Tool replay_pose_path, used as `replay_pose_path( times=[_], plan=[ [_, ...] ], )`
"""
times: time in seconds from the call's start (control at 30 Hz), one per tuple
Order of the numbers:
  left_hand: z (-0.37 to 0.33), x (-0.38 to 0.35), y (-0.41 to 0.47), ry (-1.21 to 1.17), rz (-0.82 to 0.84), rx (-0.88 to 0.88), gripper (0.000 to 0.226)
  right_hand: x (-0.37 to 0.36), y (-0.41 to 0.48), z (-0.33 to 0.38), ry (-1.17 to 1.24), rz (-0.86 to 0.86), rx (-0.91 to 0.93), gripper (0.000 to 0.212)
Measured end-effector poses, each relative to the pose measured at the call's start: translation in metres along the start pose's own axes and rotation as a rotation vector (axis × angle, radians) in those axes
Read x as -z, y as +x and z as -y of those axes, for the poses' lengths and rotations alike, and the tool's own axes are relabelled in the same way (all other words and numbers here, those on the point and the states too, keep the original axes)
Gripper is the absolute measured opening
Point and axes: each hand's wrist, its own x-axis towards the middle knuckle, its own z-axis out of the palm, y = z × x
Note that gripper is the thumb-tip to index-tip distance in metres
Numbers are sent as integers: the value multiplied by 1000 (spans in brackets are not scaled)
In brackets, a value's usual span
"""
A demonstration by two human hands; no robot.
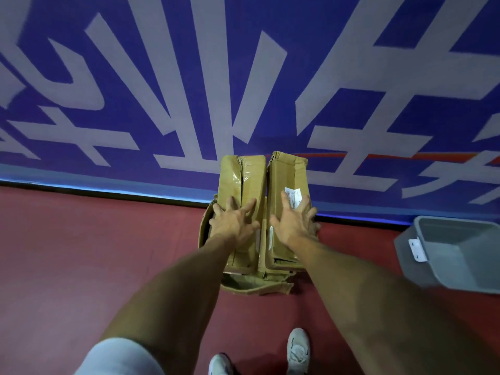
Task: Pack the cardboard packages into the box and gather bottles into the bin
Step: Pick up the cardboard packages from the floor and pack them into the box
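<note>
Both hands are spread flat with nothing gripped: left hand [233, 223] on the left package [243, 174], right hand [295, 223] on the right package [284, 171]. The packages sit side by side, touching, near ends down in the box [254, 287] on the floor, long axes pointing away toward the wall. I'd guess they get pushed in next. The bin [460, 255] is off to the right, closer to the right hand, and no bottles are in sight. The label [293, 197] is too small to read, and the wall's big white lettering is cropped.
</note>
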Motion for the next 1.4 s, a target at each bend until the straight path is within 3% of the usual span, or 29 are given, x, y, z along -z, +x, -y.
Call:
replay_pose_path(
  times=[0.33,0.73,1.03,1.17,1.4],
  plan=[
    [7,-58,44,-2,31,47,66,-70,48,-22,15,29,14,70],
    [63,-235,163,-56,33,19,67,-240,158,-93,42,57,43,70],
    [102,-390,276,-163,15,-133,67,-375,236,-161,52,18,-33,70],
    [118,-423,292,-183,-14,-168,66,-396,246,-161,49,-10,-42,72],
    [118,-418,297,-250,32,-167,67,-389,245,-153,37,-15,-95,76]
  ],
)
